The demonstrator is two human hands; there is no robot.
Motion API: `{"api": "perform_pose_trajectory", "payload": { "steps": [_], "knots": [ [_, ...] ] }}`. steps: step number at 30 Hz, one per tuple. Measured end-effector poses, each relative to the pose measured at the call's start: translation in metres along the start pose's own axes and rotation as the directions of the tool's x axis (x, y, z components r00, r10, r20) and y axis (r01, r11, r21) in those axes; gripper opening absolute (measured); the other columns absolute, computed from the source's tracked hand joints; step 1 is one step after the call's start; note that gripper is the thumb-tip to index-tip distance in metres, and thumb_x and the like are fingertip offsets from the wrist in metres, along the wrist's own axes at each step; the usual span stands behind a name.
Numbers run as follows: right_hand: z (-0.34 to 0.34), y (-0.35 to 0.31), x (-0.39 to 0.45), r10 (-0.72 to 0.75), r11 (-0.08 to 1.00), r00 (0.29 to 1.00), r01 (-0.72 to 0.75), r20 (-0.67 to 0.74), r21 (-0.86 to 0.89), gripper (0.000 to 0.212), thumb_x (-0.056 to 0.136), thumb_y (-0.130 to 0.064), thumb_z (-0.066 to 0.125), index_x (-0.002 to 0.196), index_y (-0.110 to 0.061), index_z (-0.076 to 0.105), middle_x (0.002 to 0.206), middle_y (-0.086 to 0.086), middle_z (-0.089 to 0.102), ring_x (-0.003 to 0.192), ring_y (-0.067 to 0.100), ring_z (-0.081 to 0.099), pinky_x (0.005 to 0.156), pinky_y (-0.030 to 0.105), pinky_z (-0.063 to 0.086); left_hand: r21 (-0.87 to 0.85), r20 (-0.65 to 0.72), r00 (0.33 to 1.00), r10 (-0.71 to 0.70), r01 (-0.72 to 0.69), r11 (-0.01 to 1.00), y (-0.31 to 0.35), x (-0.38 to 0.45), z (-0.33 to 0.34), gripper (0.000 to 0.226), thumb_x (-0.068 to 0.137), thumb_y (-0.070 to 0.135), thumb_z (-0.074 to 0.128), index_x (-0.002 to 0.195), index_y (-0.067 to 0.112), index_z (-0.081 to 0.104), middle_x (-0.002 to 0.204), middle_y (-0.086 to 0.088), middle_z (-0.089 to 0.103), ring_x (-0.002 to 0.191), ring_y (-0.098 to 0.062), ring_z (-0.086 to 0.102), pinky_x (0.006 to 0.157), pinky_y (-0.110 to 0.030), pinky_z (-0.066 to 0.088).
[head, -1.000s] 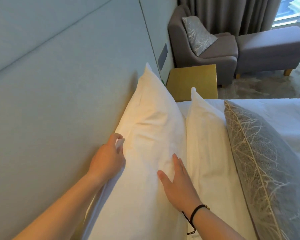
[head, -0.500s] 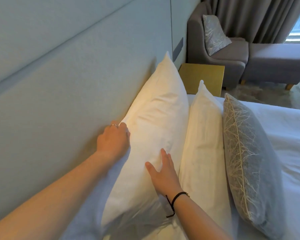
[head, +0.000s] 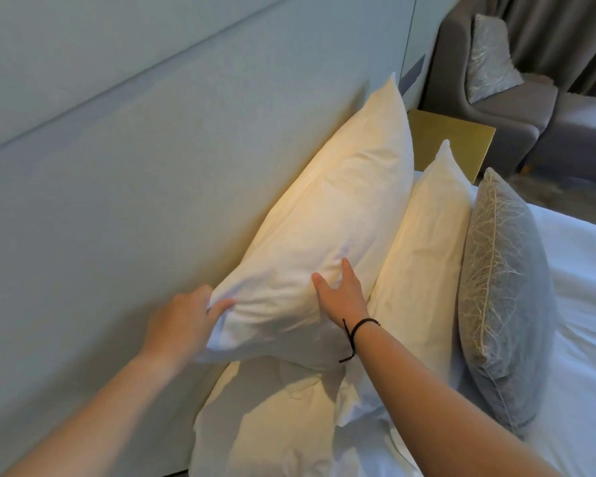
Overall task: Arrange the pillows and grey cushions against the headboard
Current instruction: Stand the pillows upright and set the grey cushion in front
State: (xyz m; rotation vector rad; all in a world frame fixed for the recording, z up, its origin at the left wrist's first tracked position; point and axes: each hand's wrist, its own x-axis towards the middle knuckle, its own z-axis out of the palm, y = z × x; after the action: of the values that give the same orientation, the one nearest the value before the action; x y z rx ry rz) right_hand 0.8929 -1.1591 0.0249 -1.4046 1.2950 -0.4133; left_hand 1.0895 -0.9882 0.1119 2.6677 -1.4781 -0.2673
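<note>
A plump white cotton pillow (head: 327,235) leans tilted against the pale grey padded headboard (head: 145,173), its near corner pinched in the curled fingers of the left hand (head: 183,325). The right hand (head: 343,297) presses its front with fingers spread and relaxed. Farther from the headboard stand a second white pillow (head: 424,263), then a grey twig-patterned cushion (head: 506,304); a third white pillow (head: 276,425) lies below against the headboard.

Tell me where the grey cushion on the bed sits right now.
In the head view the grey cushion stands on edge at right on the white bed, leaning against the second white pillow, the farthest of the row from the headboard.
</note>
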Motion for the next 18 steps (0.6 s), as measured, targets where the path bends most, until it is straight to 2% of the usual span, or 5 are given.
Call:
{"api": "perform_pose_trajectory", "payload": {
  "steps": [9,11,14,16,18],
  "knots": [
    [-0.028,-0.001,-0.027,-0.056,0.986,0.98,0.084,0.189,-0.147,0.079,0.091,-0.048,0.058,0.153,-0.032,0.013,0.16,-0.008,0.021,0.145,0.016,0.024,0.112,0.035,0.026,0.163,-0.213,0.977,-0.018,0.054,0.985,0.009,0.002,-0.019,0.034,0.099,0.044,0.044,0.084,0.016,0.056,0.086,-0.012,0.067,0.078,-0.036,0.062,0.058,-0.035,0.041],
    [-0.049,0.015,-0.033,-0.024,0.966,0.983,0.071,0.183,-0.25,0.076,0.091,-0.044,0.059,0.153,-0.033,0.016,0.159,-0.007,0.024,0.144,0.018,0.028,0.109,0.035,0.029,0.165,-0.308,0.948,0.084,-0.034,0.986,0.027,-0.005,-0.012,0.021,0.091,0.032,0.061,0.1,0.013,0.062,0.097,-0.015,0.065,0.084,-0.039,0.059,0.066,-0.041,0.047],
    [-0.077,0.031,-0.037,0.075,0.948,0.977,-0.008,0.198,-0.318,0.071,0.094,-0.042,0.056,0.153,-0.03,0.019,0.159,-0.001,0.026,0.143,0.022,0.029,0.112,0.04,0.031,0.121,-0.378,0.88,0.289,-0.262,0.957,0.076,-0.022,0.01,0.036,0.085,0.036,0.066,0.115,0.016,0.063,0.113,-0.011,0.064,0.098,-0.035,0.059,0.077,-0.043,0.048],
    [-0.092,0.031,-0.035,0.085,0.938,0.968,0.003,0.238,-0.347,0.065,0.095,-0.039,0.054,0.152,-0.027,0.025,0.158,0.0,0.028,0.143,0.022,0.029,0.111,0.038,0.03,-0.034,-0.252,0.912,0.323,-0.342,0.939,0.116,-0.036,0.038,0.034,0.086,0.048,0.058,0.107,0.023,0.064,0.104,-0.001,0.067,0.093,-0.026,0.062,0.072,-0.037,0.05],
    [-0.104,0.025,-0.029,0.052,0.874,0.953,0.102,0.299,-0.475,0.057,0.097,-0.034,0.052,0.15,-0.026,0.032,0.156,0.0,0.033,0.14,0.02,0.035,0.109,0.035,0.032,-0.242,0.067,0.97,0.233,-0.211,0.947,0.148,-0.043,0.073,0.038,0.086,0.06,0.047,0.094,0.026,0.063,0.095,0.005,0.067,0.088,-0.021,0.063,0.069,-0.034,0.051]
  ]
}}
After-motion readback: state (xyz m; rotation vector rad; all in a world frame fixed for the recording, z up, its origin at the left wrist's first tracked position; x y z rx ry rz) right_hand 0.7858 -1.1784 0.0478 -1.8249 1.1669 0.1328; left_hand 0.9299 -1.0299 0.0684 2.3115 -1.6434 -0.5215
